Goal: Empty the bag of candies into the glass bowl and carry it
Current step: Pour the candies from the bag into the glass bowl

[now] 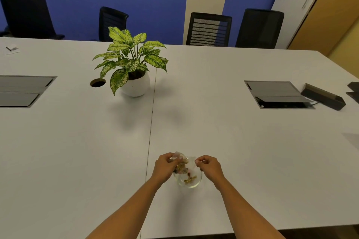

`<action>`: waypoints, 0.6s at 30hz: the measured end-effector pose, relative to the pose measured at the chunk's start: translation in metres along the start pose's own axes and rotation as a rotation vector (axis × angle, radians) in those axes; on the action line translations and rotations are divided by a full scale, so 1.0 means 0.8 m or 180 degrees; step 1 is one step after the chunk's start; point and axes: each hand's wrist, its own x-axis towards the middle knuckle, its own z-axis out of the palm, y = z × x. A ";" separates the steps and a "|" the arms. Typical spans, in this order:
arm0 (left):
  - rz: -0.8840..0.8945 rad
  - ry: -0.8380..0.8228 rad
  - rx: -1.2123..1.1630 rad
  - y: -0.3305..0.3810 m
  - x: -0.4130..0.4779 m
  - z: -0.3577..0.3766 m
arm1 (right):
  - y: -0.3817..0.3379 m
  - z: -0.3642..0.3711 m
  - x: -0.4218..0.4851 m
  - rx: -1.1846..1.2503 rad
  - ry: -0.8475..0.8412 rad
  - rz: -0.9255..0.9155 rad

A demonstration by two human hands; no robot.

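Broadly, I log one long white conference table, bare at its near edge. Next, a variegated green plant in a round white pot, well beyond the hands. Then my left hand and right hand, each pinching a top corner of the clear plastic candy bag, tipped over the small clear glass bowl. Gold-wrapped candies lie inside the bowl.

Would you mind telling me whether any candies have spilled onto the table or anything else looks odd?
Nothing stands out. Both hands, left and right, hold the bag over the glass bowl; the candies lie inside it, none visible on the table.
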 end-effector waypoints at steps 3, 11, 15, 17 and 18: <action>-0.0037 0.0031 0.0116 -0.001 -0.002 -0.001 | 0.001 0.000 -0.001 0.0004 -0.0010 0.0004; -0.0114 0.0055 0.0160 0.003 -0.006 -0.003 | 0.001 0.003 0.000 -0.0153 0.0005 -0.0039; -0.0116 0.0065 0.0215 0.002 -0.004 -0.004 | 0.001 0.002 0.000 -0.0200 0.0004 -0.0026; -0.0094 0.0057 0.0257 0.000 -0.003 -0.003 | 0.001 0.003 -0.001 -0.0196 -0.0006 -0.0025; -0.0067 0.0048 0.0274 -0.001 -0.003 -0.003 | 0.001 0.004 -0.002 -0.0195 -0.0016 -0.0019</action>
